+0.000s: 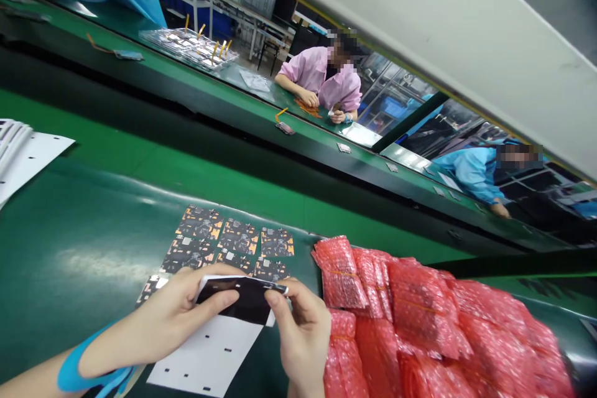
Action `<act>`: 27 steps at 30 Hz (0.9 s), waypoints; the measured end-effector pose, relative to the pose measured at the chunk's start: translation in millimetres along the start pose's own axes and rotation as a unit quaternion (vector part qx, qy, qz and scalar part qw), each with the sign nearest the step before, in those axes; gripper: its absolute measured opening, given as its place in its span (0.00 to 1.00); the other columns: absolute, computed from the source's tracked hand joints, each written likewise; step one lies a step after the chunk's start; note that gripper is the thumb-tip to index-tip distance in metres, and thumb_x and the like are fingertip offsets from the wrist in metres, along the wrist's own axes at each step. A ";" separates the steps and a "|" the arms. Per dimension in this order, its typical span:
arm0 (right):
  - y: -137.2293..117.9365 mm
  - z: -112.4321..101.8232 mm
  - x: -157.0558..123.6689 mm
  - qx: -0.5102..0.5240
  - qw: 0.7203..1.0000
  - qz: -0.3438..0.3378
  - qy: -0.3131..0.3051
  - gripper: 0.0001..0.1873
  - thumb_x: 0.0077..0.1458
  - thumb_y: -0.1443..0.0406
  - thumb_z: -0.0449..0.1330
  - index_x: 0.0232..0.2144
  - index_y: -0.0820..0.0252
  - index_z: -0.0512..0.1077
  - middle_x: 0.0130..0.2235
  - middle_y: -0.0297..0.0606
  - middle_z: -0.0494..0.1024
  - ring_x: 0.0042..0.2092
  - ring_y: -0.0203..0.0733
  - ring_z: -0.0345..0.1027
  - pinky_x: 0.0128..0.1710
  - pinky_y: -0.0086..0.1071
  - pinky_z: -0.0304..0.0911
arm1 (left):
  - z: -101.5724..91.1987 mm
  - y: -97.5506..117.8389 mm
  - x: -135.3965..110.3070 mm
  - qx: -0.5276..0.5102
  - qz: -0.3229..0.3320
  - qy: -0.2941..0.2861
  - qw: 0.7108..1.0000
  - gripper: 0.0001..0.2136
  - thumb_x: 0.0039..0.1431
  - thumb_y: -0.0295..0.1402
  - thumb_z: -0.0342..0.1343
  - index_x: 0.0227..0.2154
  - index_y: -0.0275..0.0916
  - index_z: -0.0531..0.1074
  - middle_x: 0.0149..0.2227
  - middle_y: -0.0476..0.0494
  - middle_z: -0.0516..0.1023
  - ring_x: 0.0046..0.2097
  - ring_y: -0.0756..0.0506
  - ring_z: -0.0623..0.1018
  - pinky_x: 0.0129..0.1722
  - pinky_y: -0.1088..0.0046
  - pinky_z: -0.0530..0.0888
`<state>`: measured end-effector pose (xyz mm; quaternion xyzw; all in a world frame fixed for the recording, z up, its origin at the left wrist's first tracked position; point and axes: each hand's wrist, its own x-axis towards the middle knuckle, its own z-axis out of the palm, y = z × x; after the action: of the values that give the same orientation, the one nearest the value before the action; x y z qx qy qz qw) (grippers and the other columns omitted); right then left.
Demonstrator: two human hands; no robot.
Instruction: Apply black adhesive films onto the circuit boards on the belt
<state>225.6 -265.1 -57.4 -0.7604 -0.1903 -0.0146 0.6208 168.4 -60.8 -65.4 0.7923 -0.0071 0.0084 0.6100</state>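
Both the left hand [181,310] and the right hand [304,331] have their fingers clamped on a black sheet [249,308]: the left thumb presses its face, the right fingers pinch its right end. A white sheet [208,351] extends below the fingers. The step in hand looks like edge handling; the next move calls for a steady, even grip. Boards [239,237] lie on the desk [88,261] just beyond the fingers, red bags [417,295] to their right.

Black film [252,306] partly covered by your left hand [184,308], boards [187,253] beyond it partly hidden, red bags [420,298] beside your right hand [303,329] cropped below.
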 end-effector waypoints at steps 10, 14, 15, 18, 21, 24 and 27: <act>-2.0 -1.5 6.8 -0.063 0.992 -0.109 0.024 0.12 0.60 0.70 0.66 0.44 0.52 0.82 0.40 0.37 0.85 0.39 0.39 0.80 0.38 0.28 0.76 | 5.7 -2.9 0.2 -0.003 -0.034 -0.041 0.999 0.17 0.69 0.47 0.50 0.40 0.41 0.78 0.33 0.48 0.82 0.38 0.47 0.80 0.32 0.80 0.76; 6.3 1.8 2.3 -0.116 0.971 -0.197 0.066 0.14 0.62 0.74 0.64 0.44 0.52 0.82 0.47 0.38 0.85 0.47 0.42 0.81 0.49 0.34 0.77 | 6.4 0.6 0.5 -0.030 -0.049 -0.028 0.998 0.17 0.68 0.47 0.51 0.43 0.41 0.78 0.36 0.48 0.83 0.38 0.48 0.79 0.30 0.81 0.75; 8.2 2.7 1.4 -0.121 0.969 -0.202 0.072 0.15 0.62 0.75 0.63 0.45 0.51 0.81 0.47 0.37 0.85 0.47 0.42 0.81 0.48 0.34 0.77 | 6.5 0.4 0.2 -0.034 -0.050 -0.029 0.998 0.17 0.68 0.47 0.51 0.45 0.42 0.78 0.38 0.48 0.83 0.38 0.48 0.79 0.32 0.80 0.76; 11.9 5.2 0.7 -0.132 0.968 -0.194 0.087 0.23 0.62 0.74 0.65 0.56 0.50 0.75 0.44 0.36 0.85 0.43 0.41 0.80 0.45 0.34 0.78 | 8.3 -2.1 -0.5 -0.035 -0.046 -0.021 0.998 0.17 0.68 0.48 0.52 0.43 0.41 0.78 0.36 0.47 0.83 0.36 0.48 0.78 0.29 0.80 0.74; 13.5 7.2 0.9 -0.173 0.951 -0.237 0.100 0.31 0.63 0.76 0.62 0.64 0.47 0.69 0.40 0.34 0.85 0.43 0.42 0.79 0.44 0.36 0.77 | 12.4 -3.2 0.1 -0.040 -0.051 0.010 0.998 0.19 0.67 0.49 0.52 0.36 0.39 0.78 0.31 0.47 0.80 0.33 0.48 0.76 0.24 0.81 0.71; 16.5 10.6 -1.1 -0.206 0.926 -0.307 0.079 0.35 0.63 0.78 0.60 0.67 0.46 0.64 0.38 0.36 0.84 0.46 0.45 0.79 0.47 0.41 0.78 | 17.5 -1.2 2.1 -0.053 -0.067 0.052 0.995 0.20 0.65 0.51 0.53 0.33 0.38 0.77 0.30 0.46 0.79 0.32 0.47 0.76 0.25 0.79 0.72; 22.6 16.2 -5.2 -0.194 0.917 -0.346 0.039 0.39 0.63 0.79 0.56 0.71 0.47 0.56 0.37 0.35 0.82 0.46 0.44 0.80 0.53 0.50 0.76 | 22.6 0.4 4.4 -0.066 -0.082 0.081 0.991 0.20 0.63 0.52 0.55 0.33 0.38 0.76 0.32 0.44 0.80 0.35 0.45 0.78 0.30 0.76 0.75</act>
<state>224.2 -254.6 -83.7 -0.7515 -0.4107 -0.2944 0.4242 172.9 -82.8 -70.7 0.7451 0.1066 0.0224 0.6580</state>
